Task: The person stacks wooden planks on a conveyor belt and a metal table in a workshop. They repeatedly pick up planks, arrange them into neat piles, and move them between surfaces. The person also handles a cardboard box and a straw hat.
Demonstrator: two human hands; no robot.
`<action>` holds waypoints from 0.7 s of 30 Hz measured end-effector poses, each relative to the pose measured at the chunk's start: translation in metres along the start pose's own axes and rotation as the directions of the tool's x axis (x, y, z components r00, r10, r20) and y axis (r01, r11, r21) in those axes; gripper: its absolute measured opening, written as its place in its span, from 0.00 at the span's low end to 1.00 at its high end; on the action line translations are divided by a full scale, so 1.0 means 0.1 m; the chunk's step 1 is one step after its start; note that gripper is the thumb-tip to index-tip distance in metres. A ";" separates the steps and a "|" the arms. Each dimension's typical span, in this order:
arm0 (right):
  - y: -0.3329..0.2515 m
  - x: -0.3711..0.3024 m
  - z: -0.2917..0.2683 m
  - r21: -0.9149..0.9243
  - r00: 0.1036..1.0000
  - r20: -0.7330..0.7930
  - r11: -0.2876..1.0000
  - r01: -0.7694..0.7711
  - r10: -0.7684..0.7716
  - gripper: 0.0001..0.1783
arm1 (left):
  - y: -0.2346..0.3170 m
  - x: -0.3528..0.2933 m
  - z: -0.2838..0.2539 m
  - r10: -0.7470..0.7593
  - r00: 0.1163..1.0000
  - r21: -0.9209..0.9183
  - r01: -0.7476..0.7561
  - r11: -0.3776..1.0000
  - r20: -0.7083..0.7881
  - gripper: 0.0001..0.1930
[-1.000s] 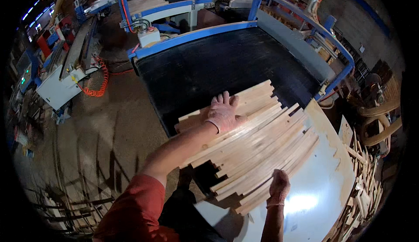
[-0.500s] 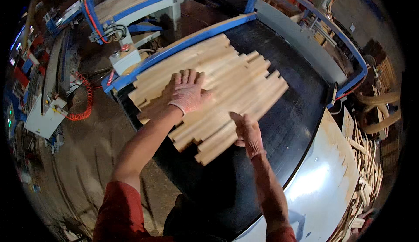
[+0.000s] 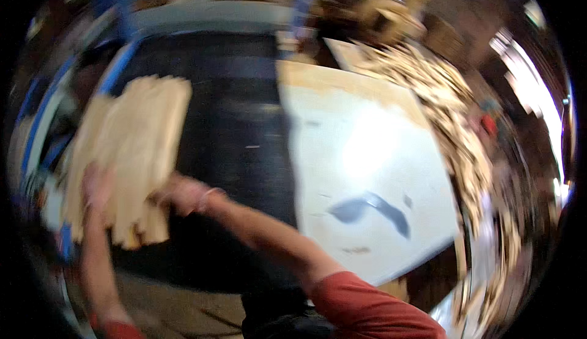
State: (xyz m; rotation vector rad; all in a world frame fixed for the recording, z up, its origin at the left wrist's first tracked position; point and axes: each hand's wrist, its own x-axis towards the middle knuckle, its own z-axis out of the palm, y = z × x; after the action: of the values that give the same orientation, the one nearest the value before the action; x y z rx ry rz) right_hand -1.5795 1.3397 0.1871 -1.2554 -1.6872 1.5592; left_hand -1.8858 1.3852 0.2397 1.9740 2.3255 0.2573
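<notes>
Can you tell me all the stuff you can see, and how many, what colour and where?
Wooden strips: many, pale tan, side by side on the black surface's left part
Black surface: one, black, left of the white sheet
White sheet: one, white with a brownish far edge, right of centre
Curved patch: one, grey, on the sheet's near half
Wood scraps: too many to count, pale tan, past the sheet's right side
Blue frame: one, blue, far end
Sleeves: two, red, lower edge
Left hand: one, colour blurred, on the strips
Right hand: one, colour blurred, at their right edge
</notes>
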 end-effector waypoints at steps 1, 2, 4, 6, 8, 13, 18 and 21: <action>-0.04 -0.33 -0.12 0.067 0.996 0.091 0.997 -0.025 0.019 0.27 | 0.00 0.01 0.13 0.024 0.999 -0.048 -0.026 0.999 -0.043 0.39; -0.09 -0.74 -0.22 0.139 0.980 0.192 0.987 -0.078 0.051 0.23 | 0.04 0.01 0.28 0.037 0.995 -0.120 -0.048 0.992 -0.088 0.37; -0.19 -1.64 -0.30 0.238 0.922 0.377 0.954 -0.182 0.082 0.16 | 0.34 -0.07 0.46 0.045 0.989 -0.362 -0.093 0.928 -0.138 0.35; 0.21 -2.33 -0.28 0.291 0.906 0.421 0.941 -0.174 0.037 0.11 | 0.91 -0.25 0.66 0.135 0.990 -0.664 -0.135 0.735 -0.052 0.32; 0.95 -2.77 -0.16 0.458 0.897 0.387 0.889 0.012 -0.212 0.09 | 1.72 -0.58 0.74 0.319 0.947 -0.824 -0.200 0.530 -0.024 0.30; 0.98 -5.24 -0.43 0.733 0.984 0.025 0.672 0.102 -0.176 0.33 | 3.55 -2.64 0.65 0.708 0.700 -0.869 -0.405 0.285 -0.094 0.26; 1.77 -7.73 -0.32 0.833 0.922 -0.378 0.464 0.301 0.079 0.44 | 4.92 -4.80 0.84 0.890 0.456 -0.998 -0.050 0.038 0.011 0.25; 2.30 -9.12 0.03 0.814 0.760 -0.549 0.430 0.391 0.348 0.43 | 5.68 -6.19 1.04 0.976 0.219 -1.000 0.016 0.018 0.022 0.26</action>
State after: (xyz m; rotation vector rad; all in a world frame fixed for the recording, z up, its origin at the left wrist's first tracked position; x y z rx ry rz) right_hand -1.1196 0.5195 0.1586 -0.9235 -0.2035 1.3794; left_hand -1.2129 0.8715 0.2105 1.5730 0.1719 0.4297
